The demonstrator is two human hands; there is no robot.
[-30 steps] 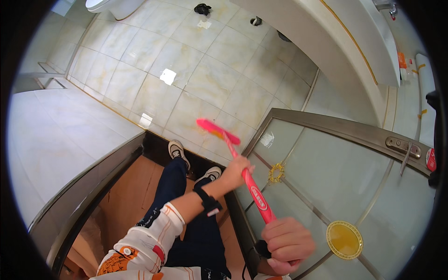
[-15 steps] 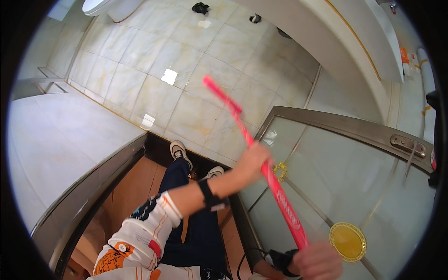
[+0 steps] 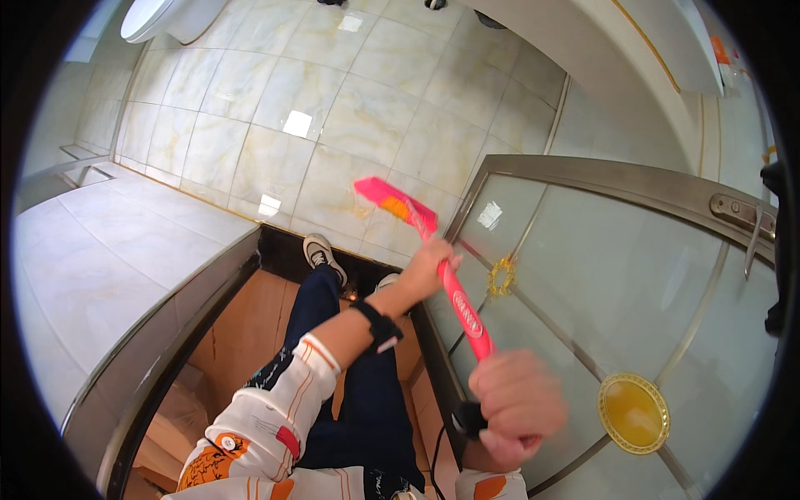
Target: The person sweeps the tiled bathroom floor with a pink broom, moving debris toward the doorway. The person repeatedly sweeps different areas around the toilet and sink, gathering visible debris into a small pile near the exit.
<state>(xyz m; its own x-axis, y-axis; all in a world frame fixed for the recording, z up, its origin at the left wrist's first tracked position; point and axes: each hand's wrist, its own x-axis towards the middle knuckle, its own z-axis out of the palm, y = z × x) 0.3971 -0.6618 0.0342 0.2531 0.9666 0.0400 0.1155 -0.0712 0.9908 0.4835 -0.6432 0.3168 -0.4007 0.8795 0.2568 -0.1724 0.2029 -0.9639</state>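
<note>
A pink long-handled brush (image 3: 465,308) slants across the middle of the view, its flat pink head with an orange patch pointing away to the left over the tiles. My left hand (image 3: 429,268) is wrapped round the handle just below the head. Farther down, my right hand (image 3: 515,404) grips the handle near its lower end; it is smeared by motion. The brush head is held above the floor, and how far above I cannot tell. Black straps circle both my wrists.
My feet stand at the dark doorway sill (image 3: 279,242). A frosted glass door (image 3: 575,250) with a metal frame and gold oval ornament (image 3: 633,414) is at right. A white tiled ledge (image 3: 125,250) runs along the left. Beyond lie glossy floor tiles (image 3: 333,167) and a toilet (image 3: 154,21).
The brush has come nearer and its head has turned, showing its flat face and orange patch. My right hand has moved up and left, closer to my left hand.
</note>
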